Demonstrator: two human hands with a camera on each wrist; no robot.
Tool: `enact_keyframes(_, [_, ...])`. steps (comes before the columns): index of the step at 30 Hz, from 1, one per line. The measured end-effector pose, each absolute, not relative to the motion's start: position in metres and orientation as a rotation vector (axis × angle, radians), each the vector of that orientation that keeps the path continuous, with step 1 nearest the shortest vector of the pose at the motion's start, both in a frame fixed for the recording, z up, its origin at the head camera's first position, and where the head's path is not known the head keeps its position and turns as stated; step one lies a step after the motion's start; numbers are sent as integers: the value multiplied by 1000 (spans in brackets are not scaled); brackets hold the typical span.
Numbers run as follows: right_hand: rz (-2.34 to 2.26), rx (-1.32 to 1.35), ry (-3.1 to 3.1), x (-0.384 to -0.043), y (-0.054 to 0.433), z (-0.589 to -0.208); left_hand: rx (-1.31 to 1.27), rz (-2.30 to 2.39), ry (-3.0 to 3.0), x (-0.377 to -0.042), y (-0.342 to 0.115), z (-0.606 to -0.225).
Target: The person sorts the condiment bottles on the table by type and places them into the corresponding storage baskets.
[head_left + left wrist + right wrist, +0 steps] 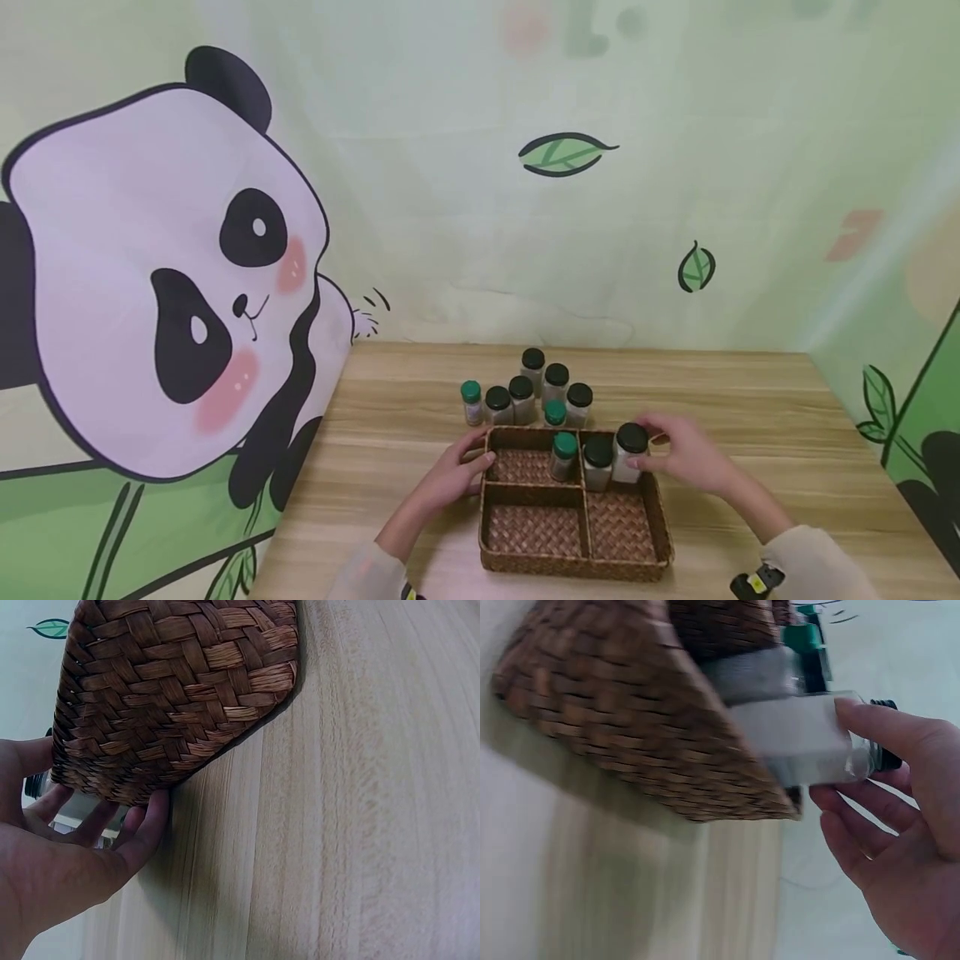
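A brown woven basket [577,567] with compartments sits on the table. My left hand [452,477] grips its back left corner; in the left wrist view the fingers [153,825] curl against the woven wall. My right hand [688,454] pinches a clear, black-capped spice jar [806,742] near its neck. That jar stands upright at the back of the right compartment, its lower part hidden by the wall in the right wrist view. Beside it stands another black-capped jar [597,471]. A small green-capped jar [563,461] occupies the back left compartment.
Behind the basket stand several black-capped jars [498,407] and two smaller green-capped ones, including a green-capped jar [472,405] at the left. The wooden table [742,400] meets a printed backdrop [450,208] with a panda and leaves.
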State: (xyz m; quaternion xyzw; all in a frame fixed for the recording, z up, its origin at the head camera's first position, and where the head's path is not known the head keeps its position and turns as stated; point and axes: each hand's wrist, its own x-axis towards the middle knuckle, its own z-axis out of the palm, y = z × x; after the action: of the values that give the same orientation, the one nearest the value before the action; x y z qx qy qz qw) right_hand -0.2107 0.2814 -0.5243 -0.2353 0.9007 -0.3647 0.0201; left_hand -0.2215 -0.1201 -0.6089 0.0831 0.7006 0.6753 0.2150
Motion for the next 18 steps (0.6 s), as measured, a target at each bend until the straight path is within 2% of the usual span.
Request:
enact_keyframes(8, [-1146,-713,2881,-203,278,-552,229,1873,1940,-219,-119,-608])
enact_keyframes(18, [-1106,-663,2920,-197,275,-556,222,1874,1951,-219,-121,-609])
